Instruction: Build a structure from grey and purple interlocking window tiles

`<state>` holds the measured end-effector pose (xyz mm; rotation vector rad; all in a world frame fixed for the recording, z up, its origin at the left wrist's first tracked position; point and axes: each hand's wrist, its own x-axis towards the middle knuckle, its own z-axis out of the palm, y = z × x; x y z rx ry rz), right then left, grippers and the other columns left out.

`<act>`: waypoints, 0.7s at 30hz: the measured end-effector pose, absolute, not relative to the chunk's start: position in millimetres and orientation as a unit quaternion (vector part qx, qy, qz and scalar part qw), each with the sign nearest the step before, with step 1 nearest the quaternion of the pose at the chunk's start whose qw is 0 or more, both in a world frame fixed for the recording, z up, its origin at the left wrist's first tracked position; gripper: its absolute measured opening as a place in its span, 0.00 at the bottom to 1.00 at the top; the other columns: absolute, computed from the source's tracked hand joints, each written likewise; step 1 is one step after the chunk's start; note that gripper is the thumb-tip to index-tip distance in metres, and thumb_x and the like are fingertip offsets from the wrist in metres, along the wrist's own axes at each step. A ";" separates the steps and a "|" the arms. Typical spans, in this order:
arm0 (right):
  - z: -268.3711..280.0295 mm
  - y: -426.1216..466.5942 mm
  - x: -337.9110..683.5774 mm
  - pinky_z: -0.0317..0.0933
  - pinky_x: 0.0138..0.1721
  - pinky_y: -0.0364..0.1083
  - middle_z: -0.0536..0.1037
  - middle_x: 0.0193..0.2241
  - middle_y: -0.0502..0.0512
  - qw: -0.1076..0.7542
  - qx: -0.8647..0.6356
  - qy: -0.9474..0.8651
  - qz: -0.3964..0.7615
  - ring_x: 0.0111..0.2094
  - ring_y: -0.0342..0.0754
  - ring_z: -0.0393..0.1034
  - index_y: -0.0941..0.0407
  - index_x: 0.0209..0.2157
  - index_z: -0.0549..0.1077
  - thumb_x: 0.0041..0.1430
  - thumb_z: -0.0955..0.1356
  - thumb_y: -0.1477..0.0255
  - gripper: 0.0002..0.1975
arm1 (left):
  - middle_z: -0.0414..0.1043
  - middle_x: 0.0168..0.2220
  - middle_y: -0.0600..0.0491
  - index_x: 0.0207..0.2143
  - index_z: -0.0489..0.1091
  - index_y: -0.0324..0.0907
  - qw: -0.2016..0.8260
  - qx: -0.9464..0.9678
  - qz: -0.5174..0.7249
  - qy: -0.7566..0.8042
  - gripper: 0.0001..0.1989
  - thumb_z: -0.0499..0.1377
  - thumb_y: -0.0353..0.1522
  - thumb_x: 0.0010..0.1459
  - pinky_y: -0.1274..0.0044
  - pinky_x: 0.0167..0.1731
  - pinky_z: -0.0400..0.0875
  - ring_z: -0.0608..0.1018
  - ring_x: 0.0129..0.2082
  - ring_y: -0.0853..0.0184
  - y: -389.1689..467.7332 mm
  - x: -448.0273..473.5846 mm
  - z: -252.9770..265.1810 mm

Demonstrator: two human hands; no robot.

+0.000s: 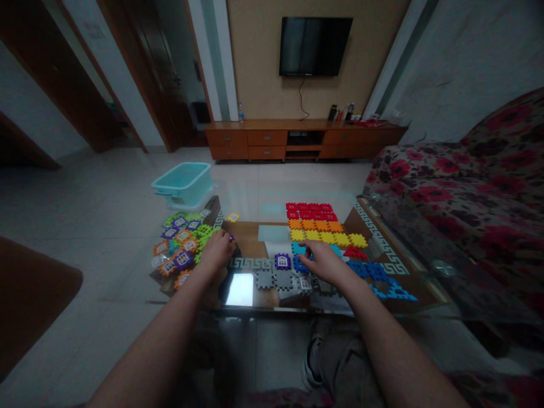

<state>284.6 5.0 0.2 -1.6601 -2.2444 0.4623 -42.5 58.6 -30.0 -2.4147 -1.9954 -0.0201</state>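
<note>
My left hand (217,250) is closed at the right side of a heap of mixed interlocking plastic tiles (182,241). A small part of a purple tile (232,238) shows at its fingertips; the rest is hidden. My right hand (323,262) reaches over light blue tiles (298,248), thumb and forefinger apart, covering part of that row. Above it lie joined rows of yellow tiles (314,236), orange tiles (317,225) and red tiles (310,211). A purple window tile (283,261) lies between my hands, above grey tiles (274,279).
The glass table (250,311) has a patterned border. Blue tiles (365,270) and a few red pieces (355,253) lie right of my right hand. One yellow tile (233,217) sits apart. A turquoise tub (182,184) stands beyond the heap; a flowered sofa (450,181) is at right.
</note>
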 end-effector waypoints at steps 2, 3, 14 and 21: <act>2.8 4.4 283.8 0.62 0.44 0.47 0.80 0.41 0.63 0.146 -0.579 -0.785 0.166 0.42 0.54 0.74 0.62 0.51 0.73 0.62 0.67 0.67 0.19 | 0.70 0.45 0.43 0.43 0.71 0.37 0.002 -0.767 -0.017 -0.641 0.11 0.52 0.32 0.62 0.70 0.50 0.65 0.71 0.49 0.57 59.3 -43.5 -31.4; 3.6 4.2 283.6 0.62 0.44 0.47 0.80 0.41 0.63 0.142 -0.578 -0.786 0.169 0.41 0.54 0.74 0.62 0.51 0.73 0.62 0.67 0.67 0.19 | 0.71 0.45 0.43 0.43 0.71 0.37 -0.001 -0.768 -0.021 -0.640 0.11 0.53 0.31 0.62 0.70 0.50 0.65 0.71 0.50 0.57 59.8 -43.3 -31.6; -3.1 6.1 287.8 0.63 0.44 0.48 0.80 0.42 0.65 0.148 -0.583 -0.780 0.171 0.41 0.55 0.74 0.63 0.51 0.74 0.61 0.66 0.67 0.20 | 0.76 0.42 0.44 0.43 0.74 0.41 -0.021 -0.757 -0.002 -0.653 0.13 0.51 0.28 0.62 0.73 0.43 0.67 0.76 0.46 0.58 60.0 -33.5 -22.4; -3.8 6.5 287.6 0.63 0.45 0.49 0.80 0.41 0.65 0.154 -0.576 -0.784 0.172 0.42 0.56 0.74 0.62 0.51 0.74 0.61 0.67 0.67 0.19 | 0.76 0.42 0.43 0.43 0.73 0.42 -0.003 -0.754 -0.017 -0.657 0.12 0.51 0.28 0.61 0.72 0.41 0.68 0.77 0.45 0.57 58.8 -31.0 -17.5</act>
